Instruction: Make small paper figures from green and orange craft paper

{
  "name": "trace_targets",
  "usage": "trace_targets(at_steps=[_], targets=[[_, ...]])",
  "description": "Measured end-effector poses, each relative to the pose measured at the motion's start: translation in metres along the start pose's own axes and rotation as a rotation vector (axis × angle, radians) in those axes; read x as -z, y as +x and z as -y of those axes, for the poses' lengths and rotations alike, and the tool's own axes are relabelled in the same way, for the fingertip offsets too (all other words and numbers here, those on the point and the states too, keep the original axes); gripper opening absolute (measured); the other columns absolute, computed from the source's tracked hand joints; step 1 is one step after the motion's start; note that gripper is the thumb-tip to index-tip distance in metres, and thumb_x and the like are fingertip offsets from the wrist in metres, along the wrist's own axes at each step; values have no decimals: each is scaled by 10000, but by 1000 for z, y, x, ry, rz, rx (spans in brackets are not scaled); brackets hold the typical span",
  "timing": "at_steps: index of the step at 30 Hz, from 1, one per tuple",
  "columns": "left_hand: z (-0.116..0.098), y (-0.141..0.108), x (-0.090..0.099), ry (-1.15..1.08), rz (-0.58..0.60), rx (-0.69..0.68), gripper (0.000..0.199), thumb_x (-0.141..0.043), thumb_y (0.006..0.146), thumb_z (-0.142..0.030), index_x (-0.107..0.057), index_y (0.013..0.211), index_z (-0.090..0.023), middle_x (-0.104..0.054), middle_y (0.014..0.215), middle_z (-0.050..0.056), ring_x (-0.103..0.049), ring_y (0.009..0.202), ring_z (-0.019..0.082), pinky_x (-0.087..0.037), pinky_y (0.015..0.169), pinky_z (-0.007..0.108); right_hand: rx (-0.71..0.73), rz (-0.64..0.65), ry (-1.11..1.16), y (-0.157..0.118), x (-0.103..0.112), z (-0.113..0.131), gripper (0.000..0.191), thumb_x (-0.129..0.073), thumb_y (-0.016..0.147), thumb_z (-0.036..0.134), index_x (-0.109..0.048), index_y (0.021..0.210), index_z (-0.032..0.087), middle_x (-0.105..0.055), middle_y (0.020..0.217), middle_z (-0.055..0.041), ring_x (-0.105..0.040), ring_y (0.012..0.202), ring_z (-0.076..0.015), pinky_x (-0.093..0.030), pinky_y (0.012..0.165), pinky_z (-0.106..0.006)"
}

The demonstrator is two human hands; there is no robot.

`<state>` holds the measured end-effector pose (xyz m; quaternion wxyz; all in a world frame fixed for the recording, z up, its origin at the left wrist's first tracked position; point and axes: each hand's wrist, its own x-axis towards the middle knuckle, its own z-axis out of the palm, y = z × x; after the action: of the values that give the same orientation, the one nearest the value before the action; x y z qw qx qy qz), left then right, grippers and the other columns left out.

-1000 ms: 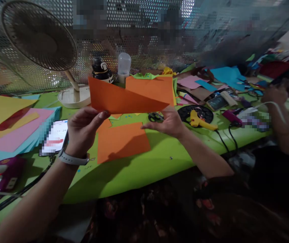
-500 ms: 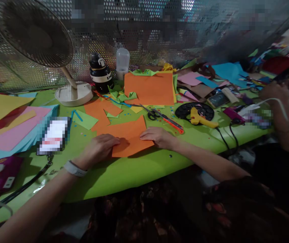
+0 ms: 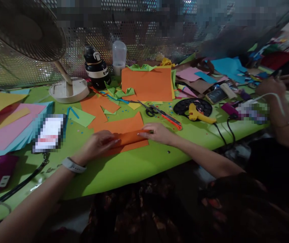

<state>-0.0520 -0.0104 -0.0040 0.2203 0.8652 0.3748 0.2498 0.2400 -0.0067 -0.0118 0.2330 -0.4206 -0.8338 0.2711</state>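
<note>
An orange paper sheet is pinched at both ends, with a raised fold running between my hands. My left hand, below a wrist with a pale watch band, closes on its left end. On the right end, my right hand grips with thumb and fingers. Under and behind it lies more orange paper; whether it is the same sheet I cannot tell. Black-handled scissors and an orange cutter knife rest just beyond my right hand.
A fan, a black bottle and an orange stack stand at the back. A yellow glue gun lies on a black tray. Left are a phone and coloured sheets. Another person's hand works at right.
The orange paper lay flatter under my hands; now its near part is lifted and bent into a fold. My right fingers have closed on its edge. The whole view has shifted slightly.
</note>
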Motion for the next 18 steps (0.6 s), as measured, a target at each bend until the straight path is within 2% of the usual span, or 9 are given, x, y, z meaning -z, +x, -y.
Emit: trace_targets(at_steps=[2, 5, 10, 15, 18], targets=[[1, 4, -1, -18, 52, 142, 317, -553, 897, -449, -657, 763, -181, -647, 687, 10, -577, 617, 133, -423, 573, 250, -93, -9, -23, 6, -2, 0, 420, -536, 905, 534, -642, 720, 172, -619, 730, -27, -542, 661, -152, -373, 612, -292], [3, 10, 0, -16, 82, 286, 338, -533, 885, -497, -656, 808, -192, -624, 636, -14, -541, 563, 120, -380, 527, 233, -137, -58, -100, 12, -6, -1, 394, -558, 898, 510, -601, 700, 171, -594, 770, -38, -522, 697, -161, -344, 627, -297], [8, 17, 0, 88, 70, 277, 368, -565, 841, -538, -654, 735, -196, -625, 617, -6, -523, 544, 123, -358, 519, 237, -175, -178, -266, 14, -19, -4, 361, -583, 888, 494, -548, 707, 183, -590, 893, -59, -532, 843, -204, -346, 752, -343], [10, 20, -2, 30, 94, 375, 401, -596, 798, -599, -648, 742, -206, -610, 561, -16, -514, 501, 132, -327, 474, 241, -172, -195, -329, 13, -25, -7, 294, -570, 902, 468, -547, 794, 195, -592, 986, -79, -524, 952, -238, -365, 809, -370], [9, 21, -4, 59, 73, 365, 401, -585, 807, -601, -636, 731, -211, -603, 535, -15, -512, 481, 137, -320, 486, 254, -169, -196, -349, 13, -25, -7, 282, -565, 905, 462, -546, 802, 199, -585, 974, -86, -517, 937, -241, -394, 805, -368]])
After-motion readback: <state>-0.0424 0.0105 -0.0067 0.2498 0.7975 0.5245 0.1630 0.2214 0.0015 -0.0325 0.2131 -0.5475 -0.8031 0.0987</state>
